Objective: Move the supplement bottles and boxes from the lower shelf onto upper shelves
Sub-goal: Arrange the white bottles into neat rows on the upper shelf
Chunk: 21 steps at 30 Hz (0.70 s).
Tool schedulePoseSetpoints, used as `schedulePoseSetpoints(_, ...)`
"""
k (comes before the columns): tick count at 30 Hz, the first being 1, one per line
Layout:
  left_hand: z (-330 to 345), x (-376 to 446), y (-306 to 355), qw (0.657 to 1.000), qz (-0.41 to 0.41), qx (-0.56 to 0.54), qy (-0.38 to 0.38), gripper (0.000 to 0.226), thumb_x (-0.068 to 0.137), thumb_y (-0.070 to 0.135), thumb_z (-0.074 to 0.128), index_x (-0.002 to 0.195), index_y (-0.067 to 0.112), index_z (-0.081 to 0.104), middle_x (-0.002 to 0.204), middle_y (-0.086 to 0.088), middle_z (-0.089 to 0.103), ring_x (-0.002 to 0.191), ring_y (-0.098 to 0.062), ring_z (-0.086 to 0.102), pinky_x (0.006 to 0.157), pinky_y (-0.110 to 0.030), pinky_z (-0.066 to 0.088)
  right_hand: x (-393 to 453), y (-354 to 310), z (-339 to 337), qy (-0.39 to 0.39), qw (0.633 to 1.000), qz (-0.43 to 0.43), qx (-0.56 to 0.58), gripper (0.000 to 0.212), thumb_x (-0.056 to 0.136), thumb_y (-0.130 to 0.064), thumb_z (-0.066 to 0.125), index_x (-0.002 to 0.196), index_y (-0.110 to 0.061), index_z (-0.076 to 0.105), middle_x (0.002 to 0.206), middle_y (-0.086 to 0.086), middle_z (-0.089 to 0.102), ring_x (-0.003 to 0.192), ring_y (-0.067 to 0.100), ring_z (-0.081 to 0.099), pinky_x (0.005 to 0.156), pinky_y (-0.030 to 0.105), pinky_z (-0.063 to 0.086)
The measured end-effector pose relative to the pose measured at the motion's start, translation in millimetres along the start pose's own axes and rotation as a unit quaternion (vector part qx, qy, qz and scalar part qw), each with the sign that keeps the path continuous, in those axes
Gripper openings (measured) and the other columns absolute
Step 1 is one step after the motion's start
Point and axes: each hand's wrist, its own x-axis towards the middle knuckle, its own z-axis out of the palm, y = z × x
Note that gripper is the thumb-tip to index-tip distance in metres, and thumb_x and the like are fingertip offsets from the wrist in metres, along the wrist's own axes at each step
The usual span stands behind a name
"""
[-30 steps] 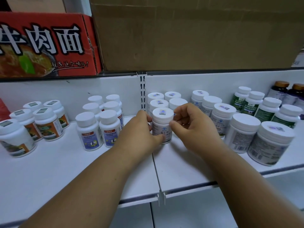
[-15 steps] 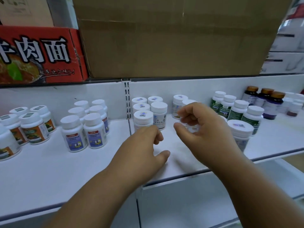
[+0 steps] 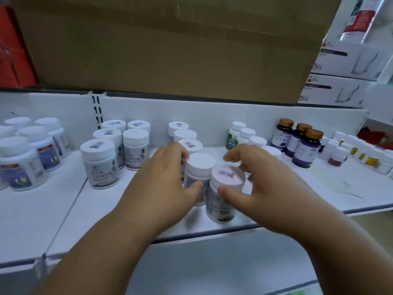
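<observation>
Your left hand and right hand each grip a rigid white plastic supplement bottle, likely light and smooth; hold below the cap.

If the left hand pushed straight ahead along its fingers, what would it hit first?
Probably the white-capped supplement bottle with a sticker on its lid, just behind the plain-lidded white bottle the left hand already grips; depth is hard to judge.
</observation>
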Motion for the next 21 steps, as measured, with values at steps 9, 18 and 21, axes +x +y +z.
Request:
schedulePoseSetpoints(9,15.8,3.3,11.4,0.997,-0.071,-0.016,0.029,0.064,0.065,0.057,0.064,0.124,0.048,0.040,0.116,0.025,0.046,0.092,0.004,0.049,0.071,-0.012,0.035,22.6,28.7,2.3,-0.022,0.997,0.011,0.070,0.039,0.074,-0.045,0.066,0.104,-0.046,0.042,0.101,-0.021,0.059,0.079,0.003,0.057,0.072,0.030,0.051)
schedulePoseSetpoints(18,-27.1,19.7,-10.0,0.989,-0.105,0.081,-0.073,0.047,0.074,0.046,0.064,0.115,0.044,0.041,0.119,0.017,0.045,0.104,-0.009,0.051,0.090,-0.034,0.045,63.4,15.4,24.9,0.003,0.999,0.032,0.042,0.035,0.082,-0.034,0.066,0.111,-0.036,0.045,0.103,-0.010,0.056,0.090,0.013,0.054,0.071,0.030,0.042)
schedulePoseSetpoints(21,-27.5,26.3,-13.8,0.989,-0.092,0.087,-0.082,0.052,0.077,0.046,0.063,0.123,0.042,0.038,0.126,0.015,0.044,0.110,-0.010,0.048,0.091,-0.032,0.043,77.0,14.8,30.6,0.013,0.999,0.043,0.023,0.033,0.085,-0.033,0.064,0.112,-0.034,0.045,0.106,-0.006,0.055,0.091,0.016,0.053,0.071,0.031,0.040)
